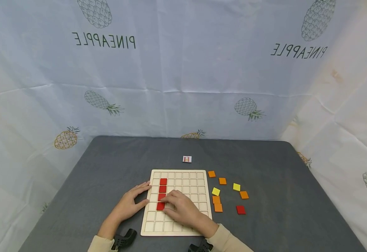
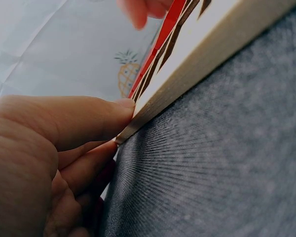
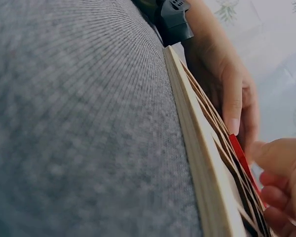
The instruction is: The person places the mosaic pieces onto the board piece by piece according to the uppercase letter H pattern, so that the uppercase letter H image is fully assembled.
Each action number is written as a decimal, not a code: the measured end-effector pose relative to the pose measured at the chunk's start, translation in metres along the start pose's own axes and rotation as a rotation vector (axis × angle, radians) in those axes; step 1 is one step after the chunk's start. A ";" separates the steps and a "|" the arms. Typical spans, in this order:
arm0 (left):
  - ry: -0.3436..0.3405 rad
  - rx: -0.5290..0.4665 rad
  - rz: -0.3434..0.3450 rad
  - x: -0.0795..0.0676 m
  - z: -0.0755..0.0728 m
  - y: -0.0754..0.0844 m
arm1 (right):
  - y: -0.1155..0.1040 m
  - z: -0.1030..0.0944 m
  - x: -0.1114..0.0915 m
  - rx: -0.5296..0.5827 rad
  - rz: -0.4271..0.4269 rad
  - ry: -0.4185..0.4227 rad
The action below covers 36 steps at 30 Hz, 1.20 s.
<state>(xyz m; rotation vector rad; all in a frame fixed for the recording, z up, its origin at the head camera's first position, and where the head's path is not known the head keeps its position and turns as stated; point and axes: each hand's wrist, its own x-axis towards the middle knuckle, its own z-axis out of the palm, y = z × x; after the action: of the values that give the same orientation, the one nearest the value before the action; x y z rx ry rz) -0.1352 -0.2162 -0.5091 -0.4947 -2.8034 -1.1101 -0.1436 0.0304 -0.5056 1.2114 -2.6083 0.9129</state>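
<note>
A wooden grid board (image 1: 158, 227) lies on the table. Several red square tiles (image 1: 162, 189) sit in one column of its cells, left of the middle. My left hand (image 1: 130, 203) rests at the board's left edge, fingers extended, thumb (image 2: 106, 118) against the rim in the left wrist view. Over the column's lower end is my right hand (image 1: 183, 210), its fingers loosely bent and the tips at the lowest red tiles. The right wrist view shows the right thumb (image 3: 278, 155) beside the red tile edge (image 3: 241, 155); no lifted tile shows between the fingers.
Right of the board lie several loose orange tiles (image 1: 222, 181), two yellow tiles (image 1: 236, 187) and a single red tile (image 1: 241, 210). A small patterned card (image 1: 187, 159) is behind the board on the grey table (image 1: 281, 210). A pineapple-print cloth (image 1: 183, 70) hangs behind.
</note>
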 end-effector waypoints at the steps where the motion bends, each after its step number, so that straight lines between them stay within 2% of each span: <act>1: -0.002 -0.002 -0.003 0.000 0.000 0.000 | -0.001 -0.002 0.000 0.009 0.001 0.001; 6: -0.018 -0.007 -0.027 0.001 -0.001 0.000 | -0.002 -0.016 -0.001 0.059 0.026 -0.012; 10: -0.025 -0.006 -0.036 0.001 0.000 -0.001 | 0.003 -0.031 -0.009 0.080 0.069 -0.014; 15: -0.029 -0.013 -0.035 0.002 0.000 -0.001 | 0.018 -0.058 -0.032 0.080 0.121 0.033; 19: -0.027 -0.012 -0.036 0.002 0.000 -0.001 | 0.033 -0.079 -0.058 0.031 0.191 0.089; 26: -0.026 -0.012 -0.040 0.001 0.000 -0.001 | 0.053 -0.110 -0.110 -0.078 0.435 0.164; 29: -0.027 -0.008 -0.039 0.001 0.001 -0.001 | 0.060 -0.117 -0.130 -0.120 0.511 0.181; 33: -0.029 0.000 -0.040 0.001 0.001 0.000 | 0.065 -0.123 -0.149 -0.116 0.618 0.156; 36: -0.020 0.001 -0.034 0.001 0.001 0.000 | 0.068 -0.125 -0.157 -0.087 0.665 0.135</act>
<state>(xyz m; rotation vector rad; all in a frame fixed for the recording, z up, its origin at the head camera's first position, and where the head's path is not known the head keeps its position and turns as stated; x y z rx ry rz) -0.1361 -0.2155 -0.5099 -0.4620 -2.8398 -1.1169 -0.1053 0.2384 -0.4910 0.2258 -2.9280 0.9051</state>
